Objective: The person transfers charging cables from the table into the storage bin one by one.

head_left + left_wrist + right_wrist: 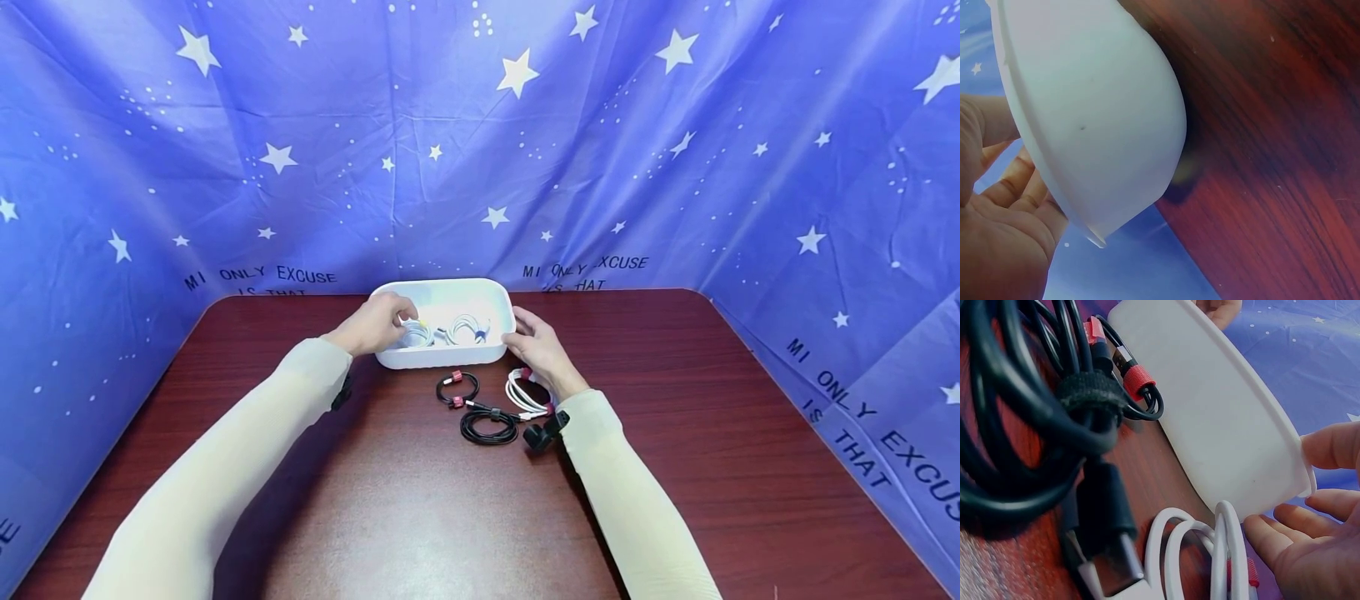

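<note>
A white oval-cornered bin [442, 358] stands near the table's far edge, with two coiled white cables inside. My left hand [378, 323] reaches over its left end, fingers bent down beside the coil with a yellow tie [417, 335]. The bin wall hides those fingertips in the left wrist view, so I cannot tell whether they pinch the coil. A second white coil with a blue tie [467, 330] lies to the right. My right hand [542, 350] holds the bin's right end, one digit at the rim and other fingers against the outer wall.
In front of the bin lie a small black cable with red ties [471, 379], a larger black coiled cable [487, 427] and a white coiled cable with red ties [517, 393] under the right wrist. A starry blue curtain [450, 192] surrounds the reddish-brown table [360, 517].
</note>
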A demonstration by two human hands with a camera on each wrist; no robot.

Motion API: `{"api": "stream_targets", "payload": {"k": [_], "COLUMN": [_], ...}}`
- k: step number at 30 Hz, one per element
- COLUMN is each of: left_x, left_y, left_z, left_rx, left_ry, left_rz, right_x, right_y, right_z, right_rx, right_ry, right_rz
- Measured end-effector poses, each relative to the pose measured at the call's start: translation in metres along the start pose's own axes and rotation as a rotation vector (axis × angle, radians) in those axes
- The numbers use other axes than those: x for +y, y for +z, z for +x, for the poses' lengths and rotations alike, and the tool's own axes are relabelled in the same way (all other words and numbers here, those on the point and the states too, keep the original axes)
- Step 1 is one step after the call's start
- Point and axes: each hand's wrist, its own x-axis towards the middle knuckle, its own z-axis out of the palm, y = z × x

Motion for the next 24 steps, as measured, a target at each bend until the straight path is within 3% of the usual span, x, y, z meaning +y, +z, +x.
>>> {"api": "stream_targets", "payload": {"k": [11, 17, 24], "left_x": [0.005, 0.007, 0.012], "left_y": [0.000, 0.001, 0.001], "left_z": [-0.008, -0.013, -0.020], "left_rx": [0.011, 0.054, 0.093], "left_ry": [0.009, 0.038, 0.029], "left_rz": [-0.013, -0.019, -0.026], "right_x": [0.001, 0.001, 0.002], "right_y": [-0.001, -0.001, -0.001], "right_z": [0.001, 0.002, 0.003], "right_rx": [-0.009, -0.015, -0.010], "right_ry": [-0.011, -0.014, -0.015], "right_rz": [-0.005, -0.007, -0.004]}}
